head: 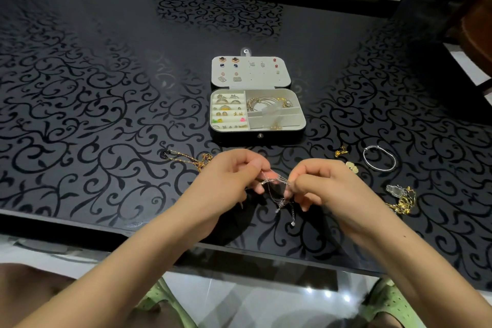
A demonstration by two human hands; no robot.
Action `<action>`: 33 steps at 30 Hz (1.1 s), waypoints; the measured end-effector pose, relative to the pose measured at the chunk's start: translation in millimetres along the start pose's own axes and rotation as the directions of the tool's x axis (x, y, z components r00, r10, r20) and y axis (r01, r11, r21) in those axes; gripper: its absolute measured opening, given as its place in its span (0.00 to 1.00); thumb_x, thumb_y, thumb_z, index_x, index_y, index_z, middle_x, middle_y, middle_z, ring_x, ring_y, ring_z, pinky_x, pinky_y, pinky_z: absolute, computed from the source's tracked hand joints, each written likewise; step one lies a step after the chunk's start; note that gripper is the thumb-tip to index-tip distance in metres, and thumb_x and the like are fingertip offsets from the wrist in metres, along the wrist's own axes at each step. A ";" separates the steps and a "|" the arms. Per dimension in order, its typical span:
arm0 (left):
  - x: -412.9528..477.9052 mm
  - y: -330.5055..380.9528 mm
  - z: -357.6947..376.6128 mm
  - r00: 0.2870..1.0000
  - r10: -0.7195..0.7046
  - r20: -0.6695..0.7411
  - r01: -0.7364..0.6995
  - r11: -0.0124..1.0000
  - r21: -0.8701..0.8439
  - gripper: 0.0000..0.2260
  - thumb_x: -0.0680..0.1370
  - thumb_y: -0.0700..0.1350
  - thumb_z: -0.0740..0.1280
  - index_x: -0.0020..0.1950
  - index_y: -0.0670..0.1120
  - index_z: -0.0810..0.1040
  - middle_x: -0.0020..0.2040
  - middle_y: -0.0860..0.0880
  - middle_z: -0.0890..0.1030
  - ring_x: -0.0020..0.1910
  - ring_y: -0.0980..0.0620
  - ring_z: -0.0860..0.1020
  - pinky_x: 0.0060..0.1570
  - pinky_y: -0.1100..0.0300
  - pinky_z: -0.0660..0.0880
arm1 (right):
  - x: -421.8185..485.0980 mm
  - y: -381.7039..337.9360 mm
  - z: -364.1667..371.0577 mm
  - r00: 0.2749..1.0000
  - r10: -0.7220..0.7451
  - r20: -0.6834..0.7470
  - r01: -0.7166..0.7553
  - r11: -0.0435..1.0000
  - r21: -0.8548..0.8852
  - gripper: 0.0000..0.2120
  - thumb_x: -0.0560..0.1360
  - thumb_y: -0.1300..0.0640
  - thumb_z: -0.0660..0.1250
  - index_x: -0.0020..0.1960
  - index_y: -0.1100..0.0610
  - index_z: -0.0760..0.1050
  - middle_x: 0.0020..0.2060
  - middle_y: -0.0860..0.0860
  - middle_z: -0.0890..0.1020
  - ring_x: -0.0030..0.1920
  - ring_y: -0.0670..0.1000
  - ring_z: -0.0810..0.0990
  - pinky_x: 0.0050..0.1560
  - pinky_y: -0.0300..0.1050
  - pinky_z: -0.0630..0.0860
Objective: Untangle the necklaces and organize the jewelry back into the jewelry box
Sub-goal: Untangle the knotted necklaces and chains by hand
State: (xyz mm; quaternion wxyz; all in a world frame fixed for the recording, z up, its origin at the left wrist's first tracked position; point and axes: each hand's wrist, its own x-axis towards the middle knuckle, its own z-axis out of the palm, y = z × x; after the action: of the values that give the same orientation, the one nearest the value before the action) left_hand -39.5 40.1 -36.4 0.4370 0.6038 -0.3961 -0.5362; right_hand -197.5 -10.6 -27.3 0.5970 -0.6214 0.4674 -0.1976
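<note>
Across the glossy black bench (80, 88), patterned with scrollwork, the jewellery is spread out near the front edge. Both forearms reach in from below and meet over that edge. The left hand (229, 176) and the right hand (324, 184) are close together, fingers (255, 165) curled, each pinching part of the same silver necklace (277, 184). Its fine chain is stretched between the two hands, and loose loops and a small pendant end dangle below them.

Beyond the hands, at the middle of the bench, the jewelry box (239, 138) stands open with its lid laid flat behind it. Stud earrings are pinned in the pale lid lining. In the base, rings and earrings sit in the padded rows on the left, and gold bangles lie in the far right compartment.

A gold chain (191, 161) trails on the bench left of the left hand. To the right lie a silver bangle (379, 158) and, nearer the edge, a gold tangle (403, 201). A small gold piece (341, 152) and a pale charm (351, 166) lie just left of the bangle.
</note>
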 end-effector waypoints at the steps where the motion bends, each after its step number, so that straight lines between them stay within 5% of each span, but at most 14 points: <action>1: 0.2 0.1 -0.4 1.000 -0.014 0.021 0.014 1.000 -0.015 0.11 0.81 0.40 0.58 0.42 0.47 0.76 0.39 0.48 0.83 0.30 0.57 0.73 0.24 0.70 0.61 | 0.9 0.3 -0.7 1.000 -0.003 0.001 0.003 1.000 0.009 0.05 0.59 0.59 0.63 0.31 0.59 0.77 0.33 0.58 0.80 0.33 0.47 0.75 0.35 0.41 0.71; 5: 1.0 1.7 -2.2 1.000 -0.012 0.029 0.011 1.000 0.019 0.10 0.81 0.41 0.58 0.43 0.47 0.75 0.38 0.45 0.81 0.29 0.57 0.70 0.24 0.69 0.60 | 2.6 -1.1 0.3 0.999 0.001 0.036 -0.006 0.991 0.135 0.04 0.60 0.62 0.63 0.33 0.61 0.75 0.42 0.69 0.80 0.39 0.53 0.77 0.39 0.42 0.73; 9: -0.5 4.0 -3.9 0.999 -0.005 0.047 0.004 1.000 0.017 0.02 0.76 0.40 0.66 0.46 0.47 0.76 0.34 0.49 0.81 0.29 0.58 0.71 0.26 0.70 0.64 | 2.7 -0.5 -0.4 0.993 0.039 0.114 -0.065 0.968 0.241 0.05 0.60 0.65 0.61 0.29 0.58 0.75 0.32 0.61 0.80 0.30 0.49 0.74 0.31 0.38 0.71; 14: -1.1 6.2 -2.9 1.000 0.010 0.030 -0.009 1.000 -0.005 0.11 0.69 0.37 0.73 0.49 0.46 0.76 0.36 0.49 0.84 0.35 0.57 0.78 0.38 0.65 0.70 | 2.2 1.1 0.8 0.984 0.084 0.154 -0.118 0.966 0.228 0.04 0.60 0.64 0.62 0.33 0.60 0.75 0.28 0.57 0.78 0.28 0.49 0.71 0.29 0.38 0.69; 20: 0.0 9.0 -0.4 1.000 -0.015 0.000 0.015 1.000 -0.025 0.11 0.69 0.38 0.74 0.48 0.47 0.77 0.35 0.51 0.84 0.31 0.61 0.76 0.33 0.65 0.65 | -1.5 -2.3 0.7 0.990 0.063 0.125 -0.088 0.975 0.206 0.08 0.73 0.68 0.63 0.36 0.62 0.76 0.29 0.56 0.78 0.29 0.48 0.71 0.30 0.39 0.67; 25: 0.8 8.2 0.6 0.998 -0.051 0.028 0.052 0.996 -0.068 0.11 0.69 0.39 0.74 0.48 0.47 0.77 0.36 0.51 0.83 0.32 0.59 0.75 0.34 0.61 0.63 | -3.2 -3.3 1.5 0.998 0.002 0.060 -0.009 0.994 0.108 0.10 0.72 0.67 0.66 0.33 0.58 0.77 0.28 0.55 0.80 0.28 0.47 0.72 0.30 0.37 0.68; 33: 2.3 2.9 -4.0 0.990 -0.016 0.140 0.007 0.998 0.066 0.12 0.72 0.39 0.71 0.53 0.48 0.74 0.36 0.53 0.82 0.33 0.60 0.76 0.33 0.71 0.68 | -1.3 -4.2 -0.6 0.998 0.029 0.063 -0.040 0.981 0.190 0.12 0.73 0.69 0.63 0.33 0.60 0.78 0.33 0.56 0.80 0.35 0.48 0.76 0.34 0.38 0.72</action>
State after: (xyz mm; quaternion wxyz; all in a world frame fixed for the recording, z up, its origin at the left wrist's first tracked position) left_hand -35.3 37.4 -34.2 0.3848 0.5807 -0.4400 -0.5667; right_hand -197.1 -10.5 -22.9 0.6711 -0.5586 0.4387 -0.2125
